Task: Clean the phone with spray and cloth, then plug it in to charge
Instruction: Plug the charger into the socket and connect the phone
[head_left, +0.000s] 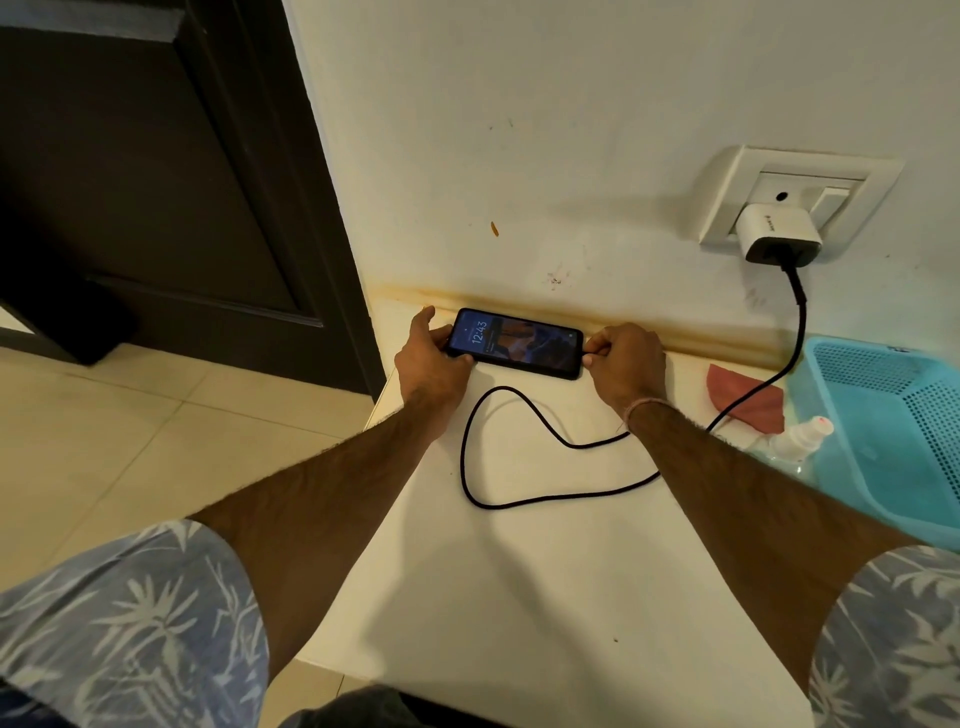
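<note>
While your left hand (431, 358) grips the left end of the phone (514, 343), thumb curled over its near edge, your right hand (626, 364) pinches the plug end of the cable (796, 286) at the phone's right end.

Position: the phone lies lengthwise at the back of the table (519, 571), just beside the wall (519, 130), its left end near the table's left corner.

Room: bare table surface runs from the phone toward you, crossed only by a slack loop of cable. Beyond the left edge are floor (130, 426) and a dark door (130, 182). To the right stand a red cloth (748, 402), a spray bottle (797, 439) and a blue basket (893, 431), close together; the cable lies across the cloth.

Hidden: your right fingers cover the plug, so you cannot tell whether it is seated. The basket is cut off by the frame's right edge.

Writing: the lit screen reads 12:43, with smaller text illegible. The white charger (779, 236) in the wall socket (727, 197) bears a small mark, too small to read.
</note>
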